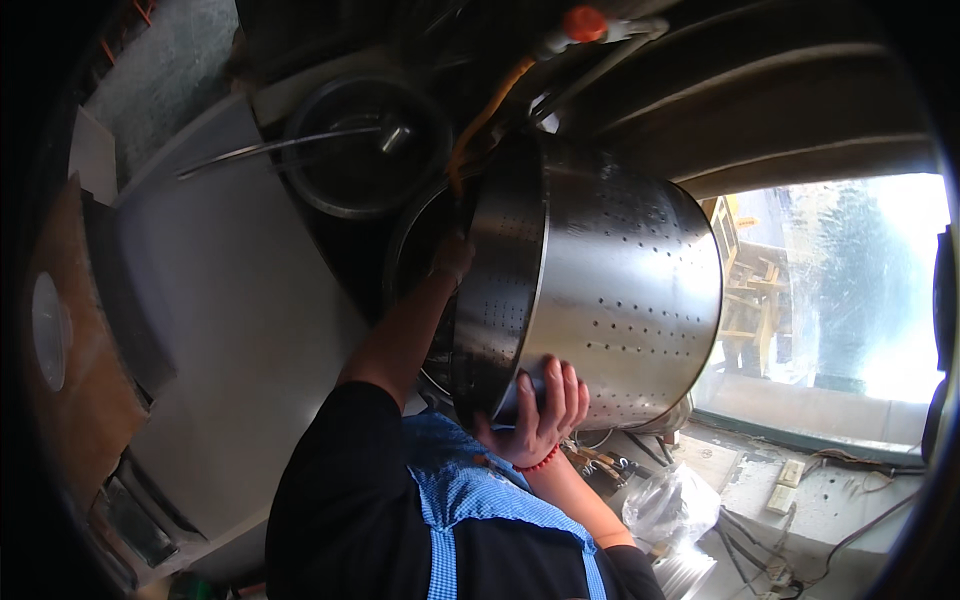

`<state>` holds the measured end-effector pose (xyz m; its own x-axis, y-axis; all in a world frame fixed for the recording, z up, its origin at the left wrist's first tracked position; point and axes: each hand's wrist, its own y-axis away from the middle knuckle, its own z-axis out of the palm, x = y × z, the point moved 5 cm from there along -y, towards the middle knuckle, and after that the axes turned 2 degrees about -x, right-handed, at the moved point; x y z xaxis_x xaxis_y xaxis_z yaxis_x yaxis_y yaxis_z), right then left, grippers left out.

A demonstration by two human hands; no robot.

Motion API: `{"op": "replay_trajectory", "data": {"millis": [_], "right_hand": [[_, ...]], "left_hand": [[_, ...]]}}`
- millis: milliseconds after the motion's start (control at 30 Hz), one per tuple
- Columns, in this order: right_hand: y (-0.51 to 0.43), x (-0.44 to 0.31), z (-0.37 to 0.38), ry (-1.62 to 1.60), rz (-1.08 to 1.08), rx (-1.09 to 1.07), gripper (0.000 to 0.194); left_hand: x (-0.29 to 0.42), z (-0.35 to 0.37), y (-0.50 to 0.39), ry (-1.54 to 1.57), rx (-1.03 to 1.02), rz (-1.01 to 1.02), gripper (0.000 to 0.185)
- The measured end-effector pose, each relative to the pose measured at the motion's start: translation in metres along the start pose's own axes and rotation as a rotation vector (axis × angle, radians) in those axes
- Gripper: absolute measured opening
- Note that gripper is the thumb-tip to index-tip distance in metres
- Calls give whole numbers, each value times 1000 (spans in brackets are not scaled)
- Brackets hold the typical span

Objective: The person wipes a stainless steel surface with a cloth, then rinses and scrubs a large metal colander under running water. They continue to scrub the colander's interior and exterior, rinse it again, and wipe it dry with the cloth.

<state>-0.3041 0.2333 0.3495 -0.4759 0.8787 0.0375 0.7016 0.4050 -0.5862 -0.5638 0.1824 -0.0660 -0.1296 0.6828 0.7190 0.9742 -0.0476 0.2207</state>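
Note:
A large perforated stainless-steel strainer pot [622,285] is tipped on its side, its mouth facing left. My right hand [541,409], with a red bead bracelet at the wrist, grips its lower rim, fingers on the outer wall. My left hand [454,253] is in shadow at the pot's mouth, just below the end of an orange hose [491,109]; its fingers are too dark to make out. Below and left of the strainer, a round metal vessel [405,251] shows partly. Further left is another round pot [300,184] with a long-handled metal ladle [277,146] across its rim.
The hose hangs from a pipe with a red valve handle [585,24]. A pale worktop [247,300] extends at left, beside a brown board [90,330] bearing a clear round lid [49,331]. At right are a window [847,285], a clear plastic bag [671,506], scissors-like tools [600,465] and cables [862,529].

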Motion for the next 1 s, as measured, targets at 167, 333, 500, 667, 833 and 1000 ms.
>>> {"op": "replay_trajectory", "data": {"millis": [167,333,500,667,833,1000], "right_hand": [[2,14,-16,-3,119,-39,60],[-9,3,-30,-249,45,-76,55],[-6,21,-63,-604,20,17,54],[15,70,-93,-478,110,134,49],[42,99,-108,-496,176,201,46],[66,121,-108,-542,193,214,46]], "left_hand": [[140,-110,73,-45,6,443,33],[149,-192,91,283,219,567,29],[139,-270,66,1226,170,200,31],[240,-353,120,687,283,291,30],[298,-412,138,564,204,441,33],[372,-443,157,472,139,535,30]]}}
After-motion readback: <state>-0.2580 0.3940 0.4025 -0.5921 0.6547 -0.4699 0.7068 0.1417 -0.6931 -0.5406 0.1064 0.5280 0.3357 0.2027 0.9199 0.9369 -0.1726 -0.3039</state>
